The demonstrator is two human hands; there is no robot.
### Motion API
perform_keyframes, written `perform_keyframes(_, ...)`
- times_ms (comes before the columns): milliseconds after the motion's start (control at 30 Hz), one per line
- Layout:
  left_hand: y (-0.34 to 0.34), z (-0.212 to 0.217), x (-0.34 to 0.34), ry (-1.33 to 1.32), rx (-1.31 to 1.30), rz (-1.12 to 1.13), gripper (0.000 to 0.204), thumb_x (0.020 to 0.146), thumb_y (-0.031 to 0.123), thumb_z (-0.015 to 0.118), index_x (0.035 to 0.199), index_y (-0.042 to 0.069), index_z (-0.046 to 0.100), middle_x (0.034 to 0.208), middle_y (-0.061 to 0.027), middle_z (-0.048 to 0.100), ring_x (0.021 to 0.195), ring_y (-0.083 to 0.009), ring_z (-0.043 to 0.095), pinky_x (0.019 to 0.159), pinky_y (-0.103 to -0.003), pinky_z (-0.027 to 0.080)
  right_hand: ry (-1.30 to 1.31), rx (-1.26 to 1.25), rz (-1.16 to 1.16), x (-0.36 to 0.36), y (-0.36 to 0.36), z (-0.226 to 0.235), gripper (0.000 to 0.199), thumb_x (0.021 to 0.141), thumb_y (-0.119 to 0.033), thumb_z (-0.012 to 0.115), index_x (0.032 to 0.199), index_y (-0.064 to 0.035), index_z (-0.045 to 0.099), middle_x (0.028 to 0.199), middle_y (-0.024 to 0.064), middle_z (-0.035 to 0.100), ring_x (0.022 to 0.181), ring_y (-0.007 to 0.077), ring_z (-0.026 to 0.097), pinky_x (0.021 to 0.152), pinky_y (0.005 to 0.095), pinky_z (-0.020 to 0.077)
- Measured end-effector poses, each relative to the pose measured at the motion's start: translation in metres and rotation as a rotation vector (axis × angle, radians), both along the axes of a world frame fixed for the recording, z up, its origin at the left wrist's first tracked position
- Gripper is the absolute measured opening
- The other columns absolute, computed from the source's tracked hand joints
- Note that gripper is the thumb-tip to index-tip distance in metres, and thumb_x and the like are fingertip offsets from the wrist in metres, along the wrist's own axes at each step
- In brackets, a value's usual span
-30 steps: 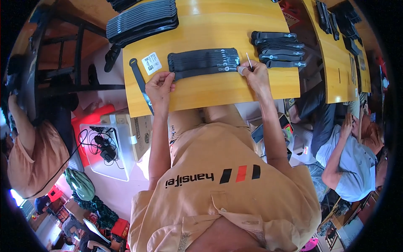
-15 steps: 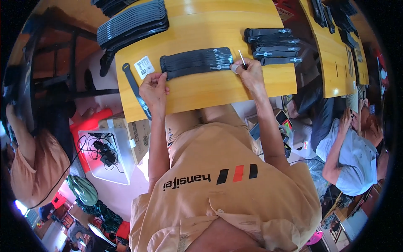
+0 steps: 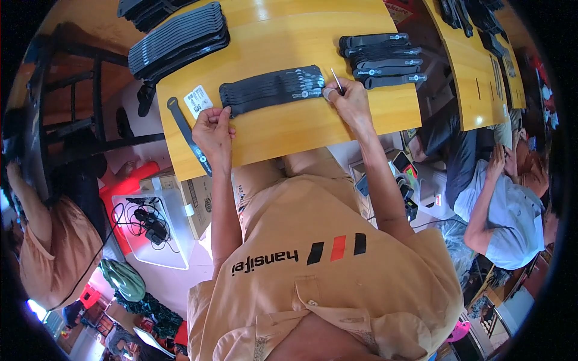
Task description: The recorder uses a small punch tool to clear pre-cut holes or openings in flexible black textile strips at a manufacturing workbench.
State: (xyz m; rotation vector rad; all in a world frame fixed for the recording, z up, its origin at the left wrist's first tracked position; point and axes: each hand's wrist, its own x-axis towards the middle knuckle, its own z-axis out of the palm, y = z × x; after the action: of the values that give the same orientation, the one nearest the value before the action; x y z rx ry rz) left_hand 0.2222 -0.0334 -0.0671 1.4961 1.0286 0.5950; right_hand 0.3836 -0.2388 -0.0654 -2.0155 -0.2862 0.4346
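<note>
A fanned row of overlapping black cable straps with pale print at their right ends lies on the wooden table in front of me. My left hand is closed at the row's left end, thumb and forefinger pinching the nearest strap's end. At the other end, my right hand has its thumb against the nearest strap's printed tip. A slim metal-tipped tool sticks up out of the right fingers; its exact kind is not clear. One single black strap lies slantwise beside my left hand, near a white printed label.
Thick piles of black straps stand at the table's far left. Smaller bundles lie at the right edge. A second table is to the right. A clear bin with cables stands at lower left. People sit on both sides.
The view has shifted slightly, so the table's things appear a little farther left. Both hands stay at the two ends of the strap row, and the tool remains in the right hand.
</note>
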Motion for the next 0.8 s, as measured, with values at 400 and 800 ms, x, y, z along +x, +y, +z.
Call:
perform_keyframes(400,0.0013,-0.0016,-0.0001,0.005,0.012,0.002,0.011,0.079,0.005,0.067,0.077,-0.001,0.057,0.06,-0.003,0.056,0.042,-0.0062,0.048,0.036,-0.019,0.037,-0.043,-0.06,0.004,0.0002,0.0032,0.0013,0.01,0.073,-0.009,0.063,0.07,0.0008,0.061,0.053,-0.0011,0.05,0.049,0.0056,0.044,0.046,0.0235,0.0341)
perform_keyframes(800,0.0011,-0.0013,0.0011,0.009,0.017,0.001,0.012,0.079,0.007,0.066,0.079,0.001,0.056,0.061,-0.0027,0.055,0.041,-0.0064,0.047,0.035,-0.019,0.035,-0.029,-0.122,-0.002,0.0005,0.0032,0.0075,0.013,0.071,-0.011,0.064,0.071,0.0011,0.062,0.053,0.0006,0.052,0.049,0.0064,0.045,0.046,0.0241,0.0347)
